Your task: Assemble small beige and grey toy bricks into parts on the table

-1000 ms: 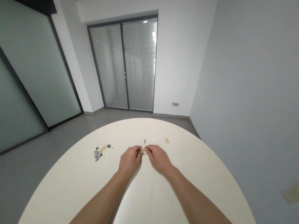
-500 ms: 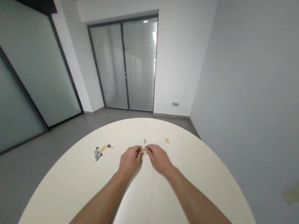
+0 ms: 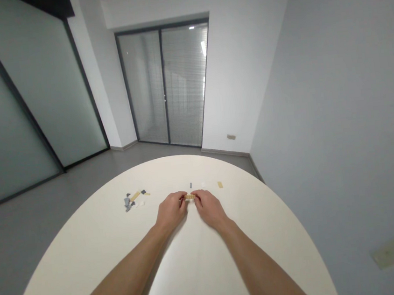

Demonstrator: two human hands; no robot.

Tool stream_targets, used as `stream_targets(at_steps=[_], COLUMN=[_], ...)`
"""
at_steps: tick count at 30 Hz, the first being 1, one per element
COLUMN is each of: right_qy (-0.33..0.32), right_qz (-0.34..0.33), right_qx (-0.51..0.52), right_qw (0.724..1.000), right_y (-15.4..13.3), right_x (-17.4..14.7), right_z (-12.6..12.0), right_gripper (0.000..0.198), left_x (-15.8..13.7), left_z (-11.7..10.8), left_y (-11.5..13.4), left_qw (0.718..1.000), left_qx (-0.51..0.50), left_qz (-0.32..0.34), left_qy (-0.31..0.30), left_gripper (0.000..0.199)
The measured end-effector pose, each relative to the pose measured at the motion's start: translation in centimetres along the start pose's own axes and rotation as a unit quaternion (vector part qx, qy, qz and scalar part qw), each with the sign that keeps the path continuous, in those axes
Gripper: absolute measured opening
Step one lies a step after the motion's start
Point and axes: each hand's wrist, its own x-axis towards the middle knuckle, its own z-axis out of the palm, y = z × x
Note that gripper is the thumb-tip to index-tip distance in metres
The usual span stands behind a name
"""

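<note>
Between my two hands is a small tan building-block piece [image 3: 190,196], with what look like studs along it. My left hand [image 3: 171,211] pinches its left end, and my right hand [image 3: 209,207] pinches the right end. The fingers hide both ends of the piece. Just beyond my hands lie a small dark grey strip [image 3: 191,185] and a faint white piece [image 3: 203,184]. A flat tan plate [image 3: 219,185] rests farther right. All of these are on the round white table [image 3: 262,234].
A loose cluster of grey pieces [image 3: 127,202], dark pieces and a long tan strip [image 3: 135,196] lies left of my hands. White bits sit beside it. The table's curved edge runs round the far side, near a grey wall [image 3: 340,104] on the right.
</note>
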Motion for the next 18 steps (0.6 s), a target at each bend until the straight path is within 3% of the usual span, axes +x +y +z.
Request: stream_targets(at_steps=[18], right_qy=[0.0], right_qz=[-0.001], right_qx=[0.0], right_qw=[1.0], right_y=[0.19], right_x=[0.01], right_z=[0.18], right_gripper=[0.028], left_x=[0.0], left_z=[0.2], left_y=[-0.16], left_qw=[1.0], left_qx=[0.003], left_qz=[0.01], left_qy=[0.01], left_gripper=[0.027])
